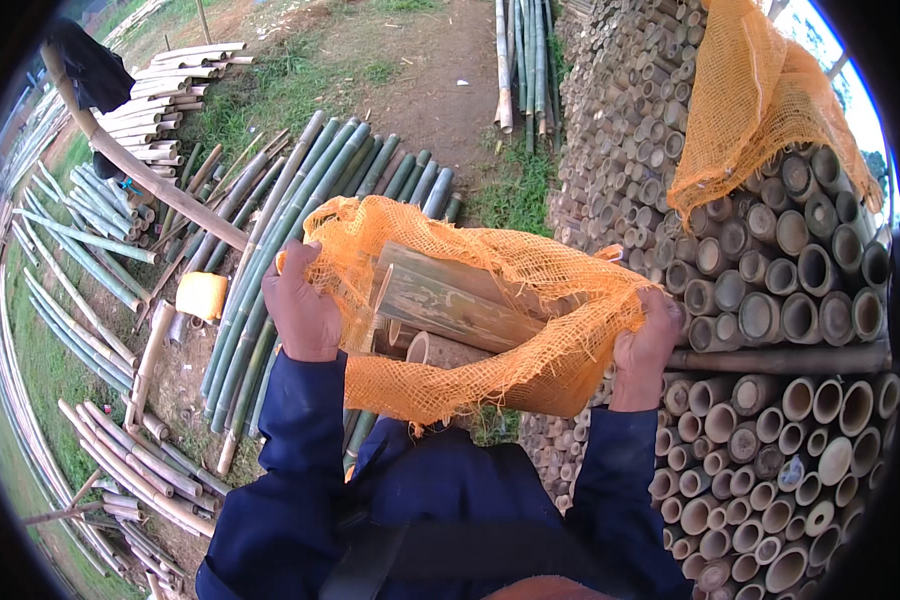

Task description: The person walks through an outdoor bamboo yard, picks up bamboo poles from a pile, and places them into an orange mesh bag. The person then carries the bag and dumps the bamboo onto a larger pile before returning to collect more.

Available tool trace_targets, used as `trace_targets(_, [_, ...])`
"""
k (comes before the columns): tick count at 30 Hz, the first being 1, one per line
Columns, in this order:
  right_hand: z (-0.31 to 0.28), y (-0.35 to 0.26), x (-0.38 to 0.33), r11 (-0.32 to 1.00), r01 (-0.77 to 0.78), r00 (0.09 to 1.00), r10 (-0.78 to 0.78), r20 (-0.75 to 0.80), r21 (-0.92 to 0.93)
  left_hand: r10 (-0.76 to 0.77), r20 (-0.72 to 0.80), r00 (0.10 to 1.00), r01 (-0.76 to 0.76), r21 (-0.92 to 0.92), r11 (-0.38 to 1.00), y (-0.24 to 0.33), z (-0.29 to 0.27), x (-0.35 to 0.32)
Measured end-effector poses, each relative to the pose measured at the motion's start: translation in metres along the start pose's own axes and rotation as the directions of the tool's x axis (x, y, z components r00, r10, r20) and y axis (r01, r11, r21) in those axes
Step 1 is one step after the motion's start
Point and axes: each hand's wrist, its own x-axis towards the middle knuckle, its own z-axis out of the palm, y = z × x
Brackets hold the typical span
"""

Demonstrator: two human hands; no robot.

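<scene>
In front of my body I hold an orange mesh sack [560, 375] by its rim, with its mouth stretched wide. My left hand [302, 305] is closed on the left side of the rim, and my right hand [652, 338] grips the right side. Inside the sack lie split bamboo pieces [460, 300], greenish with pale patches, and a short round bamboo section [445, 350] below them. The bottom of the sack and whatever lies deeper are hidden by the mesh.
A tall stack of cut bamboo sections [770, 290] rises on my right, with another orange mesh sack [760, 90] draped on top. Long green bamboo poles [290, 240] lie ahead on the left. A yellow-orange bundle [201, 295] sits beside them, under a slanting pole [150, 165].
</scene>
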Motion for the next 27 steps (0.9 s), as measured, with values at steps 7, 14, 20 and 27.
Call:
trace_targets(7, [0.056,0.036,0.146,0.999,-0.003,0.998,0.001,0.062,0.041,0.120,-0.029,0.992,-0.120,0.020,0.993,-0.056,0.072,0.094])
trace_targets(14, [0.100,0.056,0.297,0.997,-0.053,0.998,0.054,0.034,-0.047,0.060,0.012,0.998,-0.059,-0.057,0.997,-0.117,0.135,0.204])
trace_targets(20, [0.155,0.058,0.434,0.995,0.059,0.997,-0.055,0.059,-0.077,0.057,0.024,0.998,-0.054,-0.109,0.993,-0.167,0.219,0.297])
trace_targets(27, [0.199,0.105,0.613,0.999,0.041,0.994,-0.043,0.099,0.017,0.116,-0.011,0.993,-0.117,-0.083,0.990,-0.257,0.309,0.424])
